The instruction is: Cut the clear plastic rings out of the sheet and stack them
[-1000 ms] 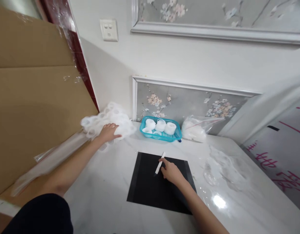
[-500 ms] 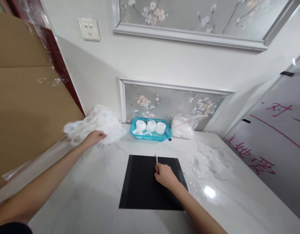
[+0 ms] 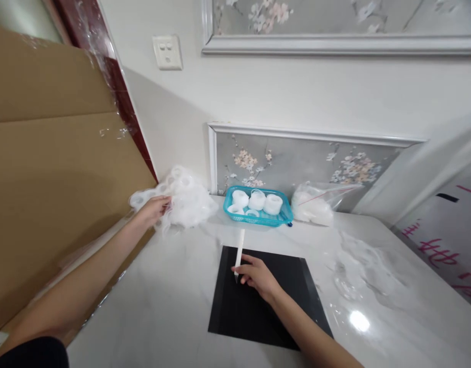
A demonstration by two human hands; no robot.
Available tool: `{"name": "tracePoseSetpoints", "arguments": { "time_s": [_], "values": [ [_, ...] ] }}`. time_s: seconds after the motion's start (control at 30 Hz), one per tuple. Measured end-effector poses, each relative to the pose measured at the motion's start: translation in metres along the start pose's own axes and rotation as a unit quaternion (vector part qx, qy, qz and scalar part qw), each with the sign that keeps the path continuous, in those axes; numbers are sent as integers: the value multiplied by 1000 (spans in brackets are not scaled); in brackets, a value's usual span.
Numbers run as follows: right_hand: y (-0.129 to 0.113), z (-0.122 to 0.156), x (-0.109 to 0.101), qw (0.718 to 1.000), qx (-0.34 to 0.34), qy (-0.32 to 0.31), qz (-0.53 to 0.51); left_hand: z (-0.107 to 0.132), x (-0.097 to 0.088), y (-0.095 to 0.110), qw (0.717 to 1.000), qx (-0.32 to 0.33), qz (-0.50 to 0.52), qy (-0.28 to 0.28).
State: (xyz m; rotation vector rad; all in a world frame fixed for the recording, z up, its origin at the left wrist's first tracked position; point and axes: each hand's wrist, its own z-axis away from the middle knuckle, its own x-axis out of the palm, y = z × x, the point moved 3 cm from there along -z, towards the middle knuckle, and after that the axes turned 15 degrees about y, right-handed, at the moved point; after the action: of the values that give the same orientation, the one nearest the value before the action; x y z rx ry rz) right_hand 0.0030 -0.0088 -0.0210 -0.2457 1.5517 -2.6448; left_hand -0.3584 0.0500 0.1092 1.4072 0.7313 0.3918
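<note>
My right hand (image 3: 254,274) rests on a black mat (image 3: 266,299) in the middle of the white marble table (image 3: 174,317). Its fingers are closed round a thin white pen-like tool (image 3: 239,247), which stands nearly upright with its tip on the mat. My left hand (image 3: 153,209) reaches to the far left of the table and grips the edge of a heap of clear plastic bags full of white rings (image 3: 184,199).
A turquoise basket (image 3: 258,217) with white rolls stands against the wall, with a zip bag of white parts (image 3: 312,207) to its right. Crumpled clear film (image 3: 366,266) lies on the right of the table. Large cardboard (image 3: 55,168) leans at the left.
My left hand has closed on the edge of the bag heap and lifted a little. The white tool in my right hand has swung upright. The camera view has shifted.
</note>
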Motion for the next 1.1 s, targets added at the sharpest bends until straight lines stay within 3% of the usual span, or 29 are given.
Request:
{"name": "tracePoseSetpoints", "arguments": {
  "time_s": [0.17,0.33,0.5,0.6,0.7,0.83,0.93,1.1],
  "values": [
    [-17,-11,74,992,27,-75,-97,10,3,-15,1000,2,12,-10],
    [-29,-28,156,984,-13,-109,-141,22,7,-26,999,27,38,-16],
    [-34,-49,214,982,-60,-86,-154,41,1,-33,996,54,2,-76],
    [-33,-60,228,979,-83,-74,-171,49,-13,-39,990,89,-54,-101],
    [-30,-66,229,975,-96,-84,-182,55,-28,-48,972,163,-135,-101],
    [-25,-66,227,972,-113,-104,-179,62,-36,-64,923,267,-259,-99],
    [-23,-63,224,971,-131,-108,-169,64,-39,-72,900,300,-304,-86],
    [-28,-61,216,969,-177,-102,-141,55,-50,-75,932,250,-245,-98]
  ]
}}
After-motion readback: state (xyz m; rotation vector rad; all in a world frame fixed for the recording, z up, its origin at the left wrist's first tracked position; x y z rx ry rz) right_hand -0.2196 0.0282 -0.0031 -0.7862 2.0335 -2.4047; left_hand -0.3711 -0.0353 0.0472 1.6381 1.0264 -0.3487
